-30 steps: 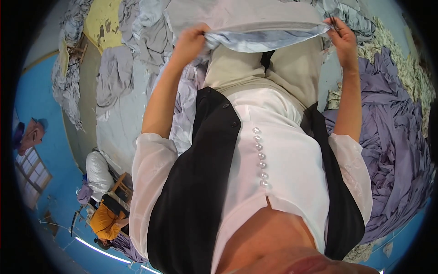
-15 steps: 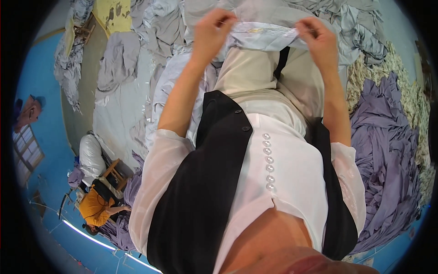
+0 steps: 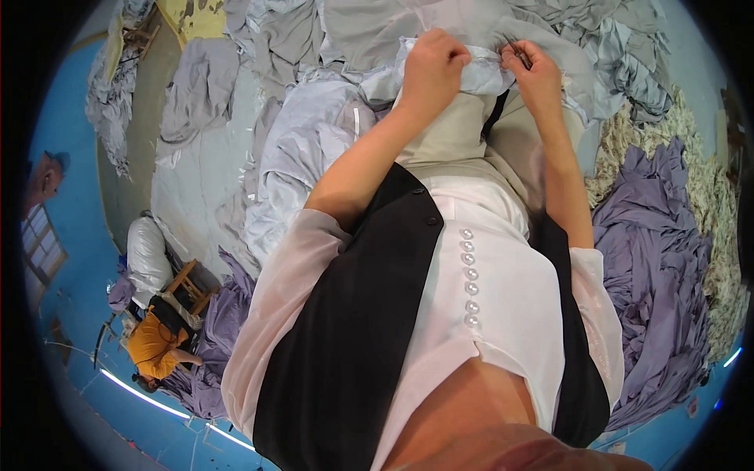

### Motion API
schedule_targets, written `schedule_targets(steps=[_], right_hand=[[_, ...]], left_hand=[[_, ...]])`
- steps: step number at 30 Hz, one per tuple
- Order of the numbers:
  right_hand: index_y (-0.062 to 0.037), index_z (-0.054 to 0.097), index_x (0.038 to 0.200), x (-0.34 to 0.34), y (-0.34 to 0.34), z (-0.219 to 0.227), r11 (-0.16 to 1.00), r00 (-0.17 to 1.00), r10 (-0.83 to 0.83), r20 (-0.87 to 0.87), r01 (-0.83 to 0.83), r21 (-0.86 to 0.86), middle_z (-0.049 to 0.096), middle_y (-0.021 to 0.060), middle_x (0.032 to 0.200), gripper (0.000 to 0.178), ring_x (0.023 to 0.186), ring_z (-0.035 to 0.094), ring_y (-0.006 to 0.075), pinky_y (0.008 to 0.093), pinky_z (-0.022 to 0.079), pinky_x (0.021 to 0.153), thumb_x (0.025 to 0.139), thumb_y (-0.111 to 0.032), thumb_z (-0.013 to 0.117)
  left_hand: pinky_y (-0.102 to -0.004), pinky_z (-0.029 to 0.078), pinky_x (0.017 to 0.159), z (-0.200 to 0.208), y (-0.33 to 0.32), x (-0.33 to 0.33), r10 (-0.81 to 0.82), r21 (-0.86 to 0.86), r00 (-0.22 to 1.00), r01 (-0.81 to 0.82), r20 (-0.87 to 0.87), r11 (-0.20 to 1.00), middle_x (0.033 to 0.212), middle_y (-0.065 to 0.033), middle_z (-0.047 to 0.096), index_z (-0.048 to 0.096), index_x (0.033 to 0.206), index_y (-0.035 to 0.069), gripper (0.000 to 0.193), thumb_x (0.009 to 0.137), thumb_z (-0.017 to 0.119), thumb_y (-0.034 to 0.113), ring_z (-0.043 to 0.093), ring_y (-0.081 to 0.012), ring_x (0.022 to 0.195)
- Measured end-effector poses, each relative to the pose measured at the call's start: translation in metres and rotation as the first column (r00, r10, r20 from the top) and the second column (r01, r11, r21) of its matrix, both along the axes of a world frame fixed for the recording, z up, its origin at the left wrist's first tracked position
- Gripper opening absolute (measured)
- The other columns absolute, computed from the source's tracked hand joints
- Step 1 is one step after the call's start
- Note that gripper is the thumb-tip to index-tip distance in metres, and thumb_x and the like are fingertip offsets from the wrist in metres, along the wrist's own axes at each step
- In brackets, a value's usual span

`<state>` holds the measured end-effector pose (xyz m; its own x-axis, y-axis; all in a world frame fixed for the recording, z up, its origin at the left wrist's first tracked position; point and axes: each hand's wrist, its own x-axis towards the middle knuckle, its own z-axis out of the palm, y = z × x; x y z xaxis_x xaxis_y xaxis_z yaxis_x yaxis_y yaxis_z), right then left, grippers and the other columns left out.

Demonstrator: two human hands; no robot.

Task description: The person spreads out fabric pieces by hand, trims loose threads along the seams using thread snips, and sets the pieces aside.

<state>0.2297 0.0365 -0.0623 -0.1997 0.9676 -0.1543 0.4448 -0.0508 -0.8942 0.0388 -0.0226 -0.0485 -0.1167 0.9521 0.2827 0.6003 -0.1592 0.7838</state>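
Upper centre: left hand [image 3: 432, 69] pinches pale cloth [image 3: 484, 78], right hand [image 3: 542, 77] dark tool [image 3: 514, 49] (snips, perhaps); edge-handling seems in hand, next move wants steady grip.

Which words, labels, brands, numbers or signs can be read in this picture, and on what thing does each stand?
None can be read.
Pale blue cloth at top centre: no letters seen.
Yellow sheet: dark blotches, no readable letters.
White sack: no readable print.
Short white strip, left of centre: too small to tell if it bears print.
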Motion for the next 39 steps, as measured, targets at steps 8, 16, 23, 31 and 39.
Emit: schedule_targets(steps=[8, 16, 23, 31, 39], right_hand=[[-0.0031, 0.067, 0.097, 0.001, -0.003, 0.010, 0.997, 0.993, -0.037, 0.112, 0.029, 0.068, 0.069, 0.0047, 0.081, 0.019, 0.073, 0.062, 0.0097, 0.0244, 0.048, 0.069, 0.086, -0.019, 0.067], [-0.0067, 0.067, 0.099, -0.007, -0.017, 0.048, 0.968, 0.999, 0.035, -0.015, -0.030, 0.248, 0.066, 0.0063, 0.078, 0.022, 0.068, 0.060, 0.0145, 0.0259, 0.048, 0.065, 0.089, -0.026, 0.066], [-0.0114, 0.061, 0.100, -0.017, -0.031, 0.058, 0.825, 0.927, 0.177, 0.332, -0.324, 0.464, 0.067, 0.0044, 0.077, 0.020, 0.063, 0.063, 0.0220, 0.0318, 0.047, 0.054, 0.087, -0.027, 0.066], [-0.0124, 0.058, 0.098, -0.033, -0.032, 0.045, 0.748, 0.925, 0.149, 0.348, -0.336, 0.572, 0.068, 0.0017, 0.076, 0.023, 0.058, 0.062, 0.0234, 0.0347, 0.044, 0.048, 0.087, -0.030, 0.066], [-0.0132, 0.057, 0.095, -0.034, -0.031, 0.037, 0.750, 0.913, 0.087, 0.399, -0.323, 0.577, 0.066, 0.0010, 0.071, 0.020, 0.056, 0.062, 0.0232, 0.0345, 0.043, 0.046, 0.086, -0.029, 0.066]], left_hand=[[-0.0205, 0.037, 0.056, 0.004, 0.007, -0.044, 0.292, -0.430, 0.350, 0.435, 0.890, 0.791, 0.074, 0.0017, 0.055, 0.063, 0.089, 0.001, 0.016, 0.093, 0.063, 0.017, 0.044, -0.0067, 0.063], [-0.0245, 0.042, 0.059, 0.039, -0.014, -0.025, 0.011, -0.176, 0.959, 0.041, 0.284, 0.984, 0.073, -0.0003, 0.056, 0.058, 0.088, 0.001, 0.010, 0.094, 0.057, 0.009, 0.048, -0.0083, 0.063], [-0.0321, 0.044, 0.061, 0.037, -0.021, -0.019, 0.015, -0.187, 0.947, 0.048, 0.321, 0.981, 0.074, -0.0115, 0.057, 0.052, 0.088, -0.001, 0.004, 0.088, 0.056, -0.001, 0.056, -0.0229, 0.064], [-0.0272, 0.042, 0.059, 0.031, -0.019, -0.019, -0.014, -0.148, 0.946, 0.065, 0.322, 0.987, 0.073, -0.0057, 0.056, 0.053, 0.090, 0.001, 0.006, 0.092, 0.056, 0.005, 0.051, -0.0148, 0.063], [-0.0199, 0.042, 0.060, 0.032, -0.022, -0.024, 0.010, -0.251, 0.920, 0.097, 0.393, 0.963, 0.073, 0.0014, 0.054, 0.055, 0.092, 0.002, 0.012, 0.096, 0.056, 0.013, 0.048, -0.0052, 0.064]])
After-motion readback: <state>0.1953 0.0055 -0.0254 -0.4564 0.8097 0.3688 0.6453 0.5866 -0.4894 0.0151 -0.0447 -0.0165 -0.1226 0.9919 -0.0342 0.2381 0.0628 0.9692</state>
